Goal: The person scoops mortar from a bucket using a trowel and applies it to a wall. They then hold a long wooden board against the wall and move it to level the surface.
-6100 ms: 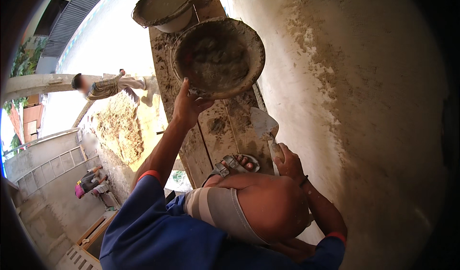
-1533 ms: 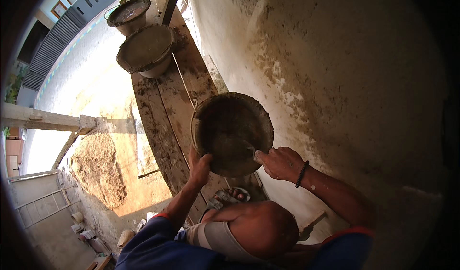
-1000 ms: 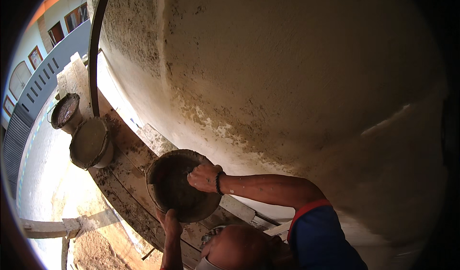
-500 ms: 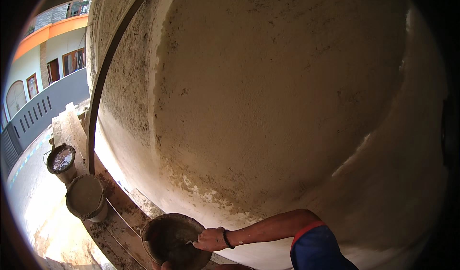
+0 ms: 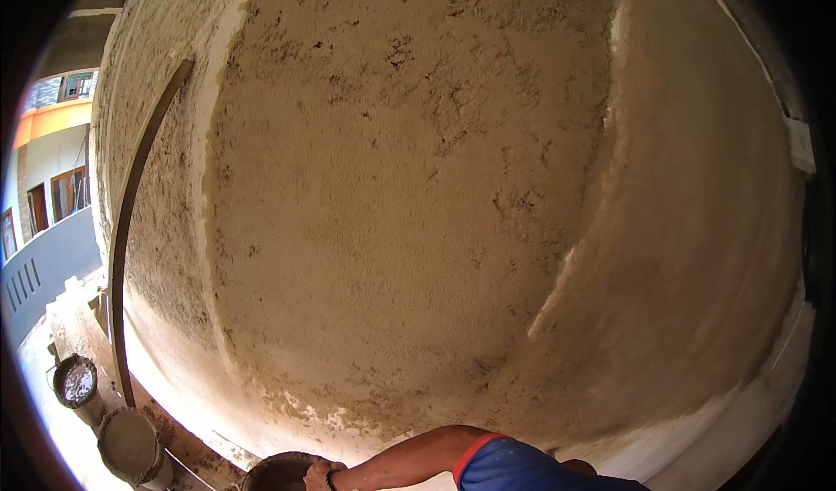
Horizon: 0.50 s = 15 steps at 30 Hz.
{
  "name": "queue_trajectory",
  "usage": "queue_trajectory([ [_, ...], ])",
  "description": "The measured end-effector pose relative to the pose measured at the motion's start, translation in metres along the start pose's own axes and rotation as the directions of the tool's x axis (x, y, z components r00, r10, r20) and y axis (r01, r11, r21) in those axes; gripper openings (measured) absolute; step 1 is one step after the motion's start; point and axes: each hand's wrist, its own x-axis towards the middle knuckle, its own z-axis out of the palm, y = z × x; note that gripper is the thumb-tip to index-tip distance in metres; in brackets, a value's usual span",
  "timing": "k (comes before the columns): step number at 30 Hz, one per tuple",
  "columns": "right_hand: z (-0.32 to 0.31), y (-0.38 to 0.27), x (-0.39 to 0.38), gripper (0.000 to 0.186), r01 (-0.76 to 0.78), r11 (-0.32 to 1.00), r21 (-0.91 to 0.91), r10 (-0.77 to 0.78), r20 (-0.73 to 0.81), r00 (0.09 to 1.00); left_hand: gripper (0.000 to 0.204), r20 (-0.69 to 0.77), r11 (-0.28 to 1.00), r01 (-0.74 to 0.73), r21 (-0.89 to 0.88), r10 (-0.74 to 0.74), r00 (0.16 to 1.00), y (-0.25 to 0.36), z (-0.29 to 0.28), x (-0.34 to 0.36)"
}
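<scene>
Partly smoothed plaster wall (image 5: pixel 392 230), with mortar basin (image 5: pixel 283 454) at lower edge

Apparently done: right-hand stretch (image 5: pixel 697 230), smooth and even beyond a ragged pale edge (image 5: pixel 614 99). Apparently left: middle panel, coated but pitted; left strip (image 5: pixel 174 256), coarse and dark; flaked patches (image 5: pixel 322 411) low down. Overall, judged partway along.

Mortar basin: sits at bottom, left of centre, cut off by the frame; amount inside unclear.

Right hand (image 5: pixel 319 475): at the basin's right side, below a blue sleeve (image 5: pixel 522 465) with red trim; fingers seemingly curled, impossible to tell whether clamped on anything. Left hand: out of view.

Nearby stock: nearer bucket (image 5: pixel 161 475), filled with grey mortar; farther bucket (image 5: pixel 91 413), with shiny wet contents; both beside plank scaffold (image 5: pixel 183 443). Long narrow strip (image 5: pixel 127 204): rises before the wall's left side.
</scene>
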Motion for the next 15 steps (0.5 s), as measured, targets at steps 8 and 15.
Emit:
queue_trajectory([
  [8, -0.007, 0.058, 0.009, 0.025, 0.482, 0.2, 0.853, -0.672, -0.239, 0.701, 0.044, -0.054, 0.998, -0.065, 0.016, 0.066, 0.996, 0.055, 0.008, -0.011],
  [15, -0.161, 0.038, -0.058, 0.027, 0.404, 0.022, 0.915, -0.846, -0.198, 0.495, 0.042, -0.218, 0.993, -0.103, 0.062, 0.114, 0.969, 0.073, -0.037, -0.03],
])
